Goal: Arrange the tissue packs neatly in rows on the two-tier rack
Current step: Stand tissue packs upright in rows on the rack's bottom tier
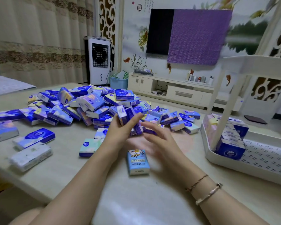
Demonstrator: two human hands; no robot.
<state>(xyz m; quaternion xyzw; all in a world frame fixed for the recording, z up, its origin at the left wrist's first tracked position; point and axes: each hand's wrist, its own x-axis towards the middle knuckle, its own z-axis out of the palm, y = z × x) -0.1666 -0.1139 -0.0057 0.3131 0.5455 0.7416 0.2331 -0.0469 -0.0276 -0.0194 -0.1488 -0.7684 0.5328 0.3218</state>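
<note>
A big heap of blue and pastel tissue packs (88,103) covers the far half of the table. My left hand (120,129) grips a small bunch of packs (128,117) held upright above the table, near the heap's front edge. My right hand (159,137) hovers just right of that bunch, fingers spread and blurred, touching nothing I can make out. The white two-tier rack (221,161) stands at the right; a row of packs (232,140) stands on its lower tier. Its upper tier (256,65) shows no packs from here.
Loose packs lie flat on the table: a light blue "Hello" pack (137,161) under my wrists, a teal one (88,146) and several at the left (34,138). The rack's white post (224,111) rises in front of the stored row. A TV cabinet stands behind.
</note>
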